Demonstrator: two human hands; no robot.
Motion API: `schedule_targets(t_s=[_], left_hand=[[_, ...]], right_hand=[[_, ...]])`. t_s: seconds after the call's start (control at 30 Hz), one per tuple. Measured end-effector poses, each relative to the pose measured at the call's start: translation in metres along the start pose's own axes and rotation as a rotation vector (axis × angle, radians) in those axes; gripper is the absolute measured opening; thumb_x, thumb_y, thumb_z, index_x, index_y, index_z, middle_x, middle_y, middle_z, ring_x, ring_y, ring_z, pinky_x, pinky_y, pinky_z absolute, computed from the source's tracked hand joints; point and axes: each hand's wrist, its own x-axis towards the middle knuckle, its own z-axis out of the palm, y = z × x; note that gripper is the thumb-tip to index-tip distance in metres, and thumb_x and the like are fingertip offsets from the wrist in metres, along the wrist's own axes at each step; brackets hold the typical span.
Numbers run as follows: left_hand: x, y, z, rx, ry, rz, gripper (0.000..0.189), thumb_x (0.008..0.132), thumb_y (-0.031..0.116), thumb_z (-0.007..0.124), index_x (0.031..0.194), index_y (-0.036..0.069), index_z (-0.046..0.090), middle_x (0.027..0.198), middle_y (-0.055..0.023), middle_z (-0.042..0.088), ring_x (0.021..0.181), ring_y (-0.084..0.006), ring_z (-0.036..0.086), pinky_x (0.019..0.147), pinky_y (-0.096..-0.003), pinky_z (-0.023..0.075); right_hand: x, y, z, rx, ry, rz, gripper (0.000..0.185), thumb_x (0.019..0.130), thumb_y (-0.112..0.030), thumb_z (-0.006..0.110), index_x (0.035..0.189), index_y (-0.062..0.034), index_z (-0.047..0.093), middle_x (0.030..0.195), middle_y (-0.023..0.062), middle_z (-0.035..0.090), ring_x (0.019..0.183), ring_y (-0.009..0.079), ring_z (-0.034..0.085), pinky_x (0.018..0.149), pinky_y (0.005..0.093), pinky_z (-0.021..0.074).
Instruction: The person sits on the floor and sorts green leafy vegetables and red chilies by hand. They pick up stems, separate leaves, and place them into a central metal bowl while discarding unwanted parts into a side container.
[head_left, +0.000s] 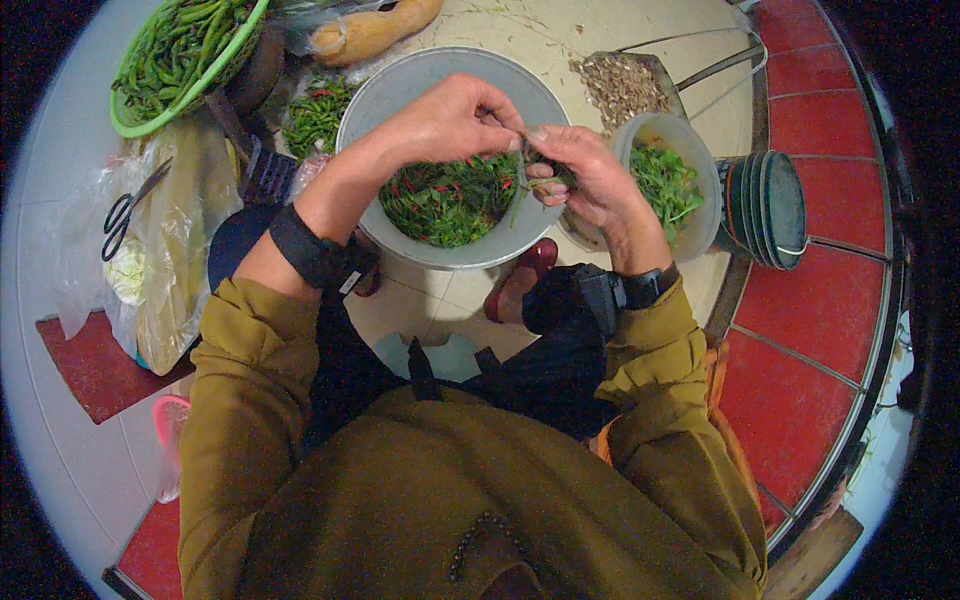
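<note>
My left hand (457, 120) reaches over a large round metal basin (450, 259), thumb and forefinger pinched together at a thin green stem. Touching those fingertips is the thumb of my right hand (581, 169), whose curled fingers hold leafy green stems (551, 182) above the basin's right side. A thin stem hangs below the hands. Green leaves mixed with red and green chili peppers (450, 206) lie in the basin. Right of it, a translucent plastic tub (705, 184) holds leafy greens (660, 184); my right wrist partly hides its near side.
Upper left are a green-rimmed basket (251, 37) of green peppers, more small chilies (319, 116), a tan squash (375, 34), and scissors (131, 214) on plastic bags (176, 247). Upper right lie a dustpan (660, 79) with brownish pieces and stacked dark green buckets (780, 210).
</note>
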Motion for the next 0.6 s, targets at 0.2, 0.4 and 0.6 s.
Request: schedule_targets(t_s=[0.2,0.4,0.6], left_hand=[[0.003,0.0,-0.005,0.105,-0.124,-0.035,0.019,0.078,0.017,0.063,0.088,0.001,0.063,0.078,-0.0014,0.061,0.073,-0.0094,0.054,0.069,-0.0256,0.0454],[0.005,0.001,-0.007,0.399,-0.144,0.038,0.017,0.076,0.016,0.062,0.087,0.003,0.063,0.073,-0.0022,0.06,0.07,-0.0095,0.053,0.066,-0.0271,0.0446],[0.007,-0.004,-0.006,0.36,-0.107,0.033,0.015,0.075,0.014,0.061,0.085,0.003,0.063,0.073,-0.0039,0.061,0.067,-0.0125,0.054,0.063,-0.0279,0.0441]], right_hand=[[-0.013,-0.005,0.0,-0.267,0.074,0.052,0.02,0.088,-0.023,0.053,0.075,-0.0087,0.05,0.06,-0.0061,0.041,0.047,0.0027,0.033,0.04,0.0173,0.026],[-0.03,-0.009,-0.03,-0.687,0.117,-0.16,0.011,0.083,-0.019,0.052,0.079,-0.0106,0.056,0.063,-0.0071,0.045,0.056,0.0016,0.04,0.045,0.0175,0.0309],[-0.065,-0.024,-0.103,-1.25,0.809,-0.169,0.024,0.079,-0.021,0.052,0.091,-0.0008,0.059,0.073,0.0076,0.059,0.067,0.0197,0.056,0.063,0.0286,0.0429]])
